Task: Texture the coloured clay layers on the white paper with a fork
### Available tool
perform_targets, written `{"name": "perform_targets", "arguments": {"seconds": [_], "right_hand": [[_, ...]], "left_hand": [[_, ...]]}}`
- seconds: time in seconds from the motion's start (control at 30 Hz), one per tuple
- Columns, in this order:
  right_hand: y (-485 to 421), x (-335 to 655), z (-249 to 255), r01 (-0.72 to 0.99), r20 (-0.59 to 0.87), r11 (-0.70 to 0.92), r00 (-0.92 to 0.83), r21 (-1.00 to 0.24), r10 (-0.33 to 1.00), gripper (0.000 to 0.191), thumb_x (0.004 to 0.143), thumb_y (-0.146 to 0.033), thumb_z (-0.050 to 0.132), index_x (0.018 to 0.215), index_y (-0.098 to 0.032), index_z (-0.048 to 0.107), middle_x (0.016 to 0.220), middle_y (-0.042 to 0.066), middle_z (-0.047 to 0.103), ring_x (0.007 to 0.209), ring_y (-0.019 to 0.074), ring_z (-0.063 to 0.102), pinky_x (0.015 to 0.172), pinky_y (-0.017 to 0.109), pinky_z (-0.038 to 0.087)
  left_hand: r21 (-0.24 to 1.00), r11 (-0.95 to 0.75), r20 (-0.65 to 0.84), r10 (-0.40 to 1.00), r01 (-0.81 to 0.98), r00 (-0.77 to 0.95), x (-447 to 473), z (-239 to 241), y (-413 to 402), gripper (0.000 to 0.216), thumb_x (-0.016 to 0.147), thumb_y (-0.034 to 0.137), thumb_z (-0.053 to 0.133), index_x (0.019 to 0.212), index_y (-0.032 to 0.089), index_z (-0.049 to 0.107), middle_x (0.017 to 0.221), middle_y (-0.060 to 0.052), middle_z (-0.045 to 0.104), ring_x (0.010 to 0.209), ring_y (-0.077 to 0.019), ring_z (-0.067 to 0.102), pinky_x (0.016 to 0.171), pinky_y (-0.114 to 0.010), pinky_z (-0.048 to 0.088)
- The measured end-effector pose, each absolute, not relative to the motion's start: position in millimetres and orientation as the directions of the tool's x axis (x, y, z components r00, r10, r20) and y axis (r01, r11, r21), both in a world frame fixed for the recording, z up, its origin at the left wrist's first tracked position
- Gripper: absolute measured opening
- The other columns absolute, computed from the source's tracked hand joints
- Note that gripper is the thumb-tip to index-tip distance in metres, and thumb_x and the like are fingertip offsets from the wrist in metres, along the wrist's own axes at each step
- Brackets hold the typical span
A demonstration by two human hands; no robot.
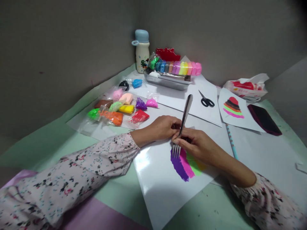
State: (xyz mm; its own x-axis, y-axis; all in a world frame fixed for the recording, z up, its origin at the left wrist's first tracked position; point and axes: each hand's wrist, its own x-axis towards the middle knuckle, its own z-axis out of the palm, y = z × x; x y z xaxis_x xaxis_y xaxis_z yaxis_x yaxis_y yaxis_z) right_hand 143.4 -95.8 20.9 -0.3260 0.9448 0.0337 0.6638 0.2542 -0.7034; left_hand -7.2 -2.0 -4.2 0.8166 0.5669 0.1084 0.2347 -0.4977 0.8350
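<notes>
The right hand (196,147) pinches a fork (184,121) — tines on clay stripes (184,164), frame centre. The left hand (163,127), curled, perhaps touches it.

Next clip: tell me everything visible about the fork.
The fork looks like one piece of shiny silver metal, with a long smooth handle and slim tines. It stands tilted, handle rising up and away, tines down at the upper edge of the purple clay band spread on a white sheet. The right hand pinches it near the neck. The left hand has its fingertips against the same spot, but it is unclear whether they grip it.
</notes>
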Motion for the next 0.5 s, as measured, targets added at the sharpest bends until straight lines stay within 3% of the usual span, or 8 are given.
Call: {"name": "perform_targets", "arguments": {"seconds": [0.5], "right_hand": [[-95.4, 144.7, 17.5, 0.677, 0.061, 0.247, -0.287, -0.693, 0.956, 0.013, 0.088, -0.021, 0.053, 0.086, -0.02, 0.066, 0.077, 0.0, 0.064, 0.07, 0.0142, 0.056, 0.066, 0.028, 0.042]], "left_hand": [[0.804, -0.533, 0.112, 0.574, 0.266, 0.811, -7.1, -3.9, -1.0, 0.018, 0.078, 0.023, 0.058, 0.091, 0.015, 0.069, 0.084, -0.005, 0.071, 0.076, -0.016, 0.062, 0.065, -0.026, 0.042]]}}
